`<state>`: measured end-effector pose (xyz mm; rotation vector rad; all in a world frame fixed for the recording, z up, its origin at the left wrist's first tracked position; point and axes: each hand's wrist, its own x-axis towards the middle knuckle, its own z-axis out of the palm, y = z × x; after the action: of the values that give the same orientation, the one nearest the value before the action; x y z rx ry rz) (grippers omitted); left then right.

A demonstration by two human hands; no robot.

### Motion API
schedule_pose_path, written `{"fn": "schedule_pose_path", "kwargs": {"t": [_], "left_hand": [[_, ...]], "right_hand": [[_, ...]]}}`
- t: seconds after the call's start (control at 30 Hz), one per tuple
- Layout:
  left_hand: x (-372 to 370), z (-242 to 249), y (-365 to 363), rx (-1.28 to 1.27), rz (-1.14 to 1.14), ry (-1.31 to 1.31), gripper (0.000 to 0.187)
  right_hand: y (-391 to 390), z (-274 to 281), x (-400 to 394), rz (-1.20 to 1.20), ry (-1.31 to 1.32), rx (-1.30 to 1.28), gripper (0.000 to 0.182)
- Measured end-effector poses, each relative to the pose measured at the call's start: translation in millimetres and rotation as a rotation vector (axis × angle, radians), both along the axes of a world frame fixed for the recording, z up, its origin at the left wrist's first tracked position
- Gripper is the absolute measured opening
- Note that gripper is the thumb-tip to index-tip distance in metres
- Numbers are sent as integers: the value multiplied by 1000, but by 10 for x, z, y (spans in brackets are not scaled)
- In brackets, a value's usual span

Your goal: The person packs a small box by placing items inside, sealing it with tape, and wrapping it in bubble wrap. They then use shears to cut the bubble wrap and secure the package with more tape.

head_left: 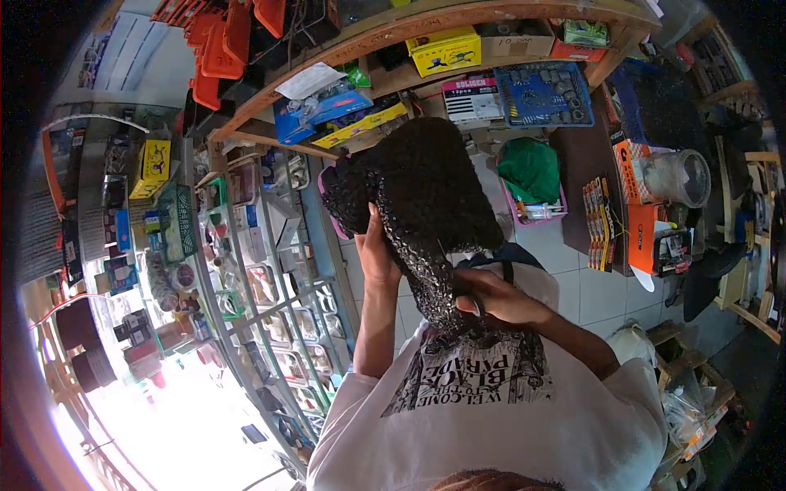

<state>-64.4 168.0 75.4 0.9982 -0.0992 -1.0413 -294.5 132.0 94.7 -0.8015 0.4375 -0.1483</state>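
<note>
A bulky black mat with a rough, looped texture (442, 180) is held up in front of my chest, bent so that a shiny edge runs down toward my shirt. My left hand (377, 254) is closed on its left part, thumb on top. Near the lower edge, my right hand (499, 299) is closed around a dark curved loop that looks like the handle of scissors (477, 306). The blades are hidden against the black mat.
Shelves with a yellow box (446, 53) and a blue basket of small parts (544, 94) stand ahead. A pink basket with a green bag (530, 170) sits beyond the mat. Metal-framed display racks (278, 303) line the left; orange boxes (647, 237) stand right.
</note>
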Motion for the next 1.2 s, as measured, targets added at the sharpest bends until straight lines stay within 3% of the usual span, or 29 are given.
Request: {"fn": "schedule_pose_path", "kwargs": {"t": [0.17,0.27,0.37,0.47,0.67,0.87,1.2], "left_hand": [[-132,103,3,-35,-23,-142,41],[-149,84,38,-7,-39,-212,43],[-216,222,11,-46,-54,-208,49],[-243,386,-22,-83,-222,-366,50],[-398,665,-149,126,-280,-530,58],[-565,767,-166,93,-151,-474,55],[-540,661,-69,116,-272,-387,59]], "right_hand": [[-96,16,6,-83,68,100,59],[-97,-21,-2,-155,41,-87,58],[-161,-211,-1,-51,-13,-154,55],[-182,-154,-4,-148,-27,-245,51],[-248,-98,35,-168,10,-255,49],[-293,34,-15,-120,62,-111,49],[-334,-87,-80,-162,63,-74,42]]}}
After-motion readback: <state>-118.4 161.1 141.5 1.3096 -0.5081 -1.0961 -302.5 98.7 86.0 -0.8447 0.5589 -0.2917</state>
